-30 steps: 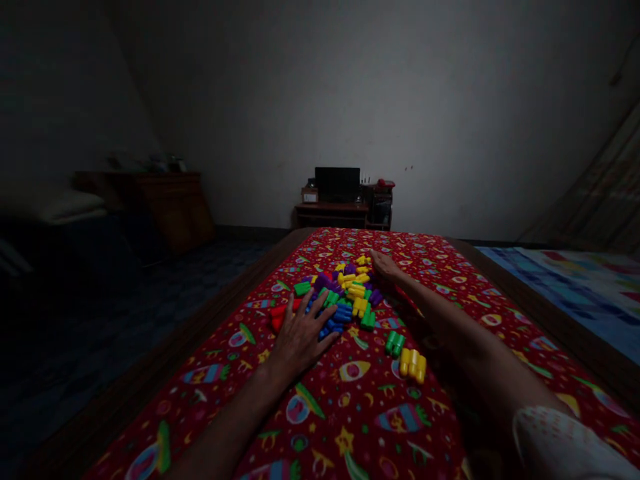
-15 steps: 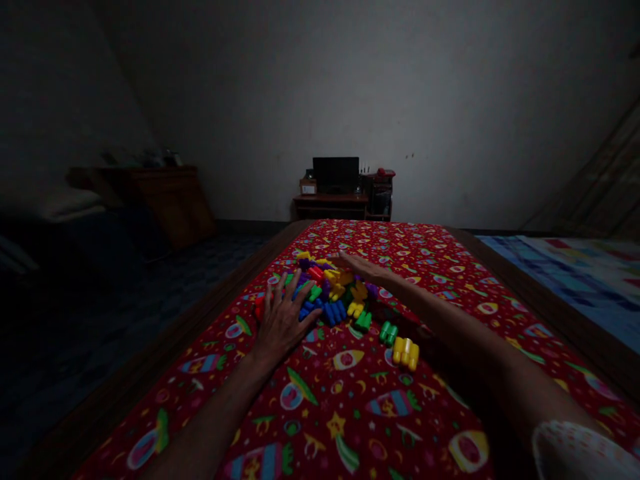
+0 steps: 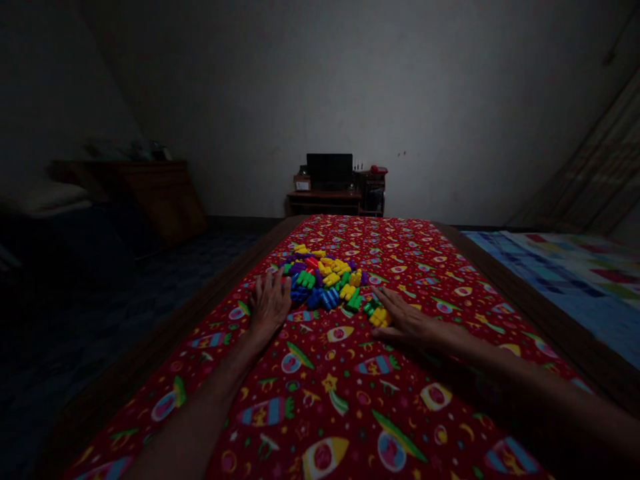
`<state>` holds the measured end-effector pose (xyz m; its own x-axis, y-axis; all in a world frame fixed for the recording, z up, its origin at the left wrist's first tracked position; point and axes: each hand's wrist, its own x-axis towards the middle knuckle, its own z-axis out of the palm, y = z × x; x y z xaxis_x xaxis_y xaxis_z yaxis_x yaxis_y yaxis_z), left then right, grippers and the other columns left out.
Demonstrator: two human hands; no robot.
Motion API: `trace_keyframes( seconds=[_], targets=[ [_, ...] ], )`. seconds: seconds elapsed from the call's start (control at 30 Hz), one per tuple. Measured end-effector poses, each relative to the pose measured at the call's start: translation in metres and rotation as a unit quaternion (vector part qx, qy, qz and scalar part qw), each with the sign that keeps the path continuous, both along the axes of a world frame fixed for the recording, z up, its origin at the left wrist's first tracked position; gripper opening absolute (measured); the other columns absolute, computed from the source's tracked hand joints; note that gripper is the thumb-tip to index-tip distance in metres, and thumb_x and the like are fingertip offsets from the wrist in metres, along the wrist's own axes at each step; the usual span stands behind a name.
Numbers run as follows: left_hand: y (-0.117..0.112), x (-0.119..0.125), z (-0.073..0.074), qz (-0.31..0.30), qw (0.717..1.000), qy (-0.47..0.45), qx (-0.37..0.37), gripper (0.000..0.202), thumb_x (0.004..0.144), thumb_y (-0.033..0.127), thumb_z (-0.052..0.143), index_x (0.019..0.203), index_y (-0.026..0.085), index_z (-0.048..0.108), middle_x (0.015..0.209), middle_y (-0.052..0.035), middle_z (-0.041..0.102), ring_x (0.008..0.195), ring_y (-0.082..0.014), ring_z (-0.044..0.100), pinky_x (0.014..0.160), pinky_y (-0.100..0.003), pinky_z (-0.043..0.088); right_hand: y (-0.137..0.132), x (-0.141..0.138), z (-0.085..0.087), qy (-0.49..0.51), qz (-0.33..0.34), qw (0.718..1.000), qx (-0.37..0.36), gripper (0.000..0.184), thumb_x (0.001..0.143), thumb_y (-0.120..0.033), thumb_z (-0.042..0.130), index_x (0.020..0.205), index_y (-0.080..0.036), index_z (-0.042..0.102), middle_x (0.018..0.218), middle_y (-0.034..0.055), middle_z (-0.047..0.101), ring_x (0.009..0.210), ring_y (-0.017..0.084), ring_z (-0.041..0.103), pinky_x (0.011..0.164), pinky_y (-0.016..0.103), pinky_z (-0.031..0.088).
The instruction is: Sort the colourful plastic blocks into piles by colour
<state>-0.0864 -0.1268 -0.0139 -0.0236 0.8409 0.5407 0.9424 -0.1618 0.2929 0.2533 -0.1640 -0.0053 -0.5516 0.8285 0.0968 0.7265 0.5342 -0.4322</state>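
A heap of plastic building blocks [image 3: 323, 277] in yellow, blue, green, purple and red lies on a red patterned cloth [image 3: 350, 400]. My left hand [image 3: 270, 305] rests flat on the cloth at the heap's left edge, fingers stretched out. My right hand [image 3: 406, 321] lies flat on the cloth at the heap's near right, fingers spread, touching a yellow block [image 3: 380, 316] and a green block [image 3: 371, 306]. Neither hand holds anything.
The cloth covers a long wooden table [image 3: 210, 300]. A low desk with a dark monitor [image 3: 330, 170] stands against the far wall. A wooden cabinet [image 3: 150, 193] is at the left. A colourful mat [image 3: 565, 273] lies on the floor to the right.
My right hand has drawn back from the heap's far side to its near right, beside the yellow and green blocks. My left hand slid to the heap's left edge. The heap looks tighter.
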Motion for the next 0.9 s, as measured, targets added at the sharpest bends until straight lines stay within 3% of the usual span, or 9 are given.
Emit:
trace_keyframes(
  seconds=[0.07, 0.2, 0.33, 0.4, 0.5, 0.6, 0.67, 0.77, 0.9],
  targets=[
    [0.0, 0.001, -0.001, -0.013, 1.0, 0.009, -0.002, 0.05, 0.097, 0.039, 0.022, 0.138, 0.016, 0.041, 0.144, -0.0148, 0.045, 0.136, -0.0291, 0.034, 0.11, -0.055, 0.026, 0.011, -0.028, -0.004, 0.03, -0.002, 0.999, 0.022, 0.098, 0.079, -0.065, 0.055, 0.153, -0.019, 0.01, 0.155, 0.0193, 0.018, 0.143, 0.035, 0.016, 0.112, 0.052, 0.025],
    [0.003, 0.002, -0.001, -0.018, 1.0, 0.0, -0.018, 0.055, 0.097, 0.046, 0.024, 0.141, 0.016, 0.037, 0.146, -0.0155, 0.042, 0.138, -0.0286, 0.032, 0.11, -0.052, 0.028, 0.043, -0.09, 0.001, 0.093, 0.047, 0.993, 0.046, 0.091, 0.082, -0.06, 0.055, 0.152, -0.018, 0.015, 0.15, 0.0196, 0.03, 0.14, 0.034, 0.026, 0.112, 0.053, 0.025],
    [0.009, 0.0, 0.0, -0.046, 0.999, 0.001, -0.025, 0.06, 0.093, 0.052, 0.034, 0.143, 0.019, 0.034, 0.146, -0.0145, 0.041, 0.137, -0.0299, 0.033, 0.11, -0.052, 0.028, 0.059, -0.105, 0.018, 0.186, 0.084, 0.976, 0.082, 0.071, 0.09, -0.05, 0.047, 0.15, -0.019, 0.024, 0.148, 0.0145, 0.038, 0.135, 0.026, 0.037, 0.109, 0.043, 0.032],
    [0.011, -0.001, 0.004, -0.058, 0.997, 0.003, -0.043, 0.066, 0.09, 0.054, 0.041, 0.144, 0.017, 0.033, 0.147, -0.0156, 0.04, 0.136, -0.0308, 0.034, 0.111, -0.05, 0.028, 0.062, -0.083, 0.026, 0.197, 0.063, 0.97, 0.125, 0.06, 0.091, -0.044, 0.046, 0.145, -0.02, 0.036, 0.141, 0.0134, 0.047, 0.127, 0.025, 0.046, 0.104, 0.041, 0.037],
    [0.011, -0.003, 0.012, -0.068, 0.991, 0.015, -0.111, 0.076, 0.083, 0.059, 0.049, 0.145, 0.018, 0.032, 0.149, -0.0156, 0.037, 0.138, -0.0345, 0.031, 0.111, -0.051, 0.028, 0.062, -0.021, 0.025, 0.156, -0.052, 0.969, 0.182, 0.04, 0.09, -0.035, 0.045, 0.125, -0.019, 0.058, 0.12, 0.0127, 0.063, 0.107, 0.024, 0.058, 0.093, 0.038, 0.044],
    [0.007, -0.003, 0.017, -0.08, 0.982, 0.047, -0.165, 0.082, 0.076, 0.061, 0.057, 0.144, 0.022, 0.035, 0.149, -0.0145, 0.036, 0.138, -0.0391, 0.028, 0.108, -0.055, 0.029, 0.059, 0.048, 0.009, 0.052, -0.21, 0.955, 0.203, 0.032, 0.091, -0.027, 0.04, 0.102, -0.014, 0.066, 0.101, 0.0141, 0.067, 0.091, 0.022, 0.061, 0.083, 0.034, 0.045],
    [0.003, 0.0, 0.016, -0.097, 0.979, 0.072, -0.163, 0.083, 0.071, 0.06, 0.062, 0.143, 0.024, 0.037, 0.148, -0.0129, 0.038, 0.137, -0.039, 0.029, 0.107, -0.054, 0.031, 0.057, 0.081, -0.005, -0.008, -0.266, 0.943, 0.201, 0.03, 0.09, -0.026, 0.039, 0.092, -0.013, 0.067, 0.096, 0.0145, 0.066, 0.089, 0.022, 0.06, 0.08, 0.032, 0.044],
    [-0.005, 0.011, 0.012, -0.099, 0.982, 0.098, -0.127, 0.074, 0.069, 0.052, 0.065, 0.136, 0.026, 0.045, 0.141, -0.011, 0.044, 0.131, -0.0355, 0.038, 0.104, -0.051, 0.036, 0.057, 0.1, -0.019, -0.067, -0.272, 0.941, 0.191, 0.031, 0.091, -0.024, 0.037, 0.088, -0.013, 0.065, 0.092, 0.0142, 0.066, 0.087, 0.022, 0.059, 0.079, 0.031, 0.042],
    [-0.009, 0.027, 0.012, -0.098, 0.989, 0.09, -0.061, 0.053, 0.076, 0.038, 0.059, 0.126, 0.02, 0.053, 0.129, -0.013, 0.05, 0.116, -0.0299, 0.052, 0.097, -0.044, 0.044, 0.057, 0.094, -0.021, -0.105, -0.263, 0.936, 0.21, 0.032, 0.092, -0.023, 0.035, 0.092, -0.011, 0.064, 0.093, 0.0159, 0.065, 0.088, 0.023, 0.058, 0.081, 0.031, 0.039]
  ],
)
